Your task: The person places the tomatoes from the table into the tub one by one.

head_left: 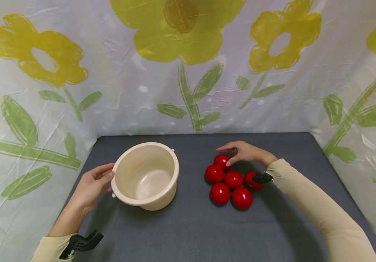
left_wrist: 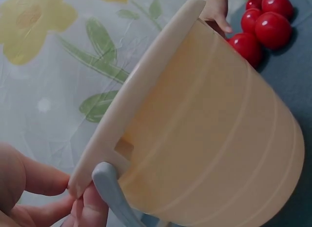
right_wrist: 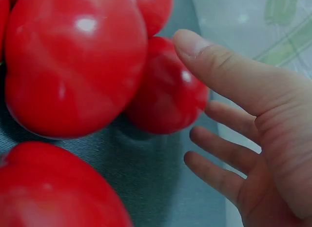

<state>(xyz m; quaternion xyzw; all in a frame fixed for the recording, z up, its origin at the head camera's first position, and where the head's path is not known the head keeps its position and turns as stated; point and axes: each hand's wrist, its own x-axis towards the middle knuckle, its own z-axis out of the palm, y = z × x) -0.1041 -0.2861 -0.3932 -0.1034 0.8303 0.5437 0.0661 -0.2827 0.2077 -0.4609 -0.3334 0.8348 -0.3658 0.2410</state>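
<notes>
A cream plastic bucket (head_left: pixel 145 174) stands tilted on the grey table (head_left: pixel 191 225), its mouth turned up toward me. My left hand (head_left: pixel 104 178) grips its left rim, thumb on top; in the left wrist view the fingers (left_wrist: pixel 73 197) pinch the rim (left_wrist: pixel 141 85) beside a grey handle lug (left_wrist: pixel 109 188). Several red balls (head_left: pixel 232 180) lie clustered to the right of the bucket. My right hand (head_left: pixel 232 154) hovers over the farthest ball (head_left: pixel 222 160) with fingers spread, and the thumb (right_wrist: pixel 229 75) touches that ball (right_wrist: pixel 168 95).
A white cloth with yellow flowers (head_left: pixel 181 72) walls in the table at the back and on both sides. Bare grey tabletop lies in front of the bucket and the balls. Wrist cameras (head_left: pixel 81 243) sit on both sleeves.
</notes>
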